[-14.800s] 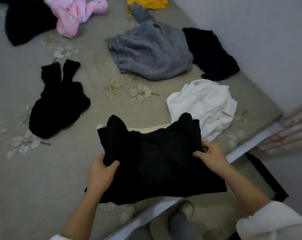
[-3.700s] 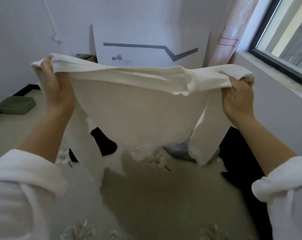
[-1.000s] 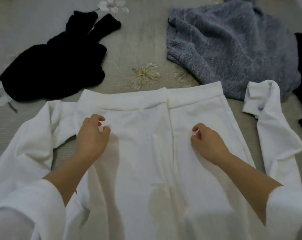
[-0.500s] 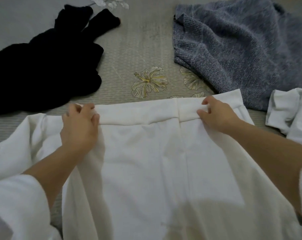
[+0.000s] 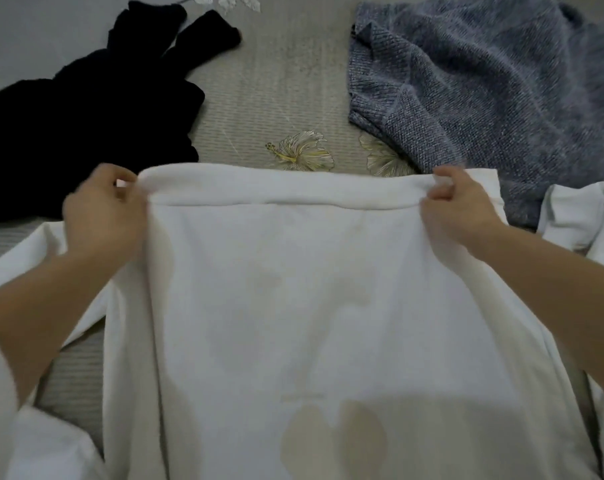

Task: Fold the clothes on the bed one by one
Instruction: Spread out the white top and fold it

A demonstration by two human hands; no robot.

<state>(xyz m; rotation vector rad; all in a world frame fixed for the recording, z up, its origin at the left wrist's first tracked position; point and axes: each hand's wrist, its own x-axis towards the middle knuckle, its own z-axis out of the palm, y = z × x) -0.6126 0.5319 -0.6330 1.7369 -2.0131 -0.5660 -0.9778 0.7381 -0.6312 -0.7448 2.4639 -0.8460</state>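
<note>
A white sweatshirt (image 5: 293, 289) lies spread on the bed in front of me, its hem band at the far side. My left hand (image 5: 103, 216) pinches the left end of that hem band. At the right end of the band my right hand (image 5: 461, 209) pinches it too. One white sleeve (image 5: 580, 216) lies bunched at the right, another spreads under my left forearm. A faint heart print shows low on the white fabric.
A crumpled black garment (image 5: 96, 112) lies at the far left and a grey knit sweater (image 5: 494, 84) at the far right, both just beyond the hem. Between them shows the grey bed sheet (image 5: 279, 81) with flower prints.
Both hands have slid outward along the hem band to its corners and now hold it stretched wider. The view has moved closer to the sweatshirt.
</note>
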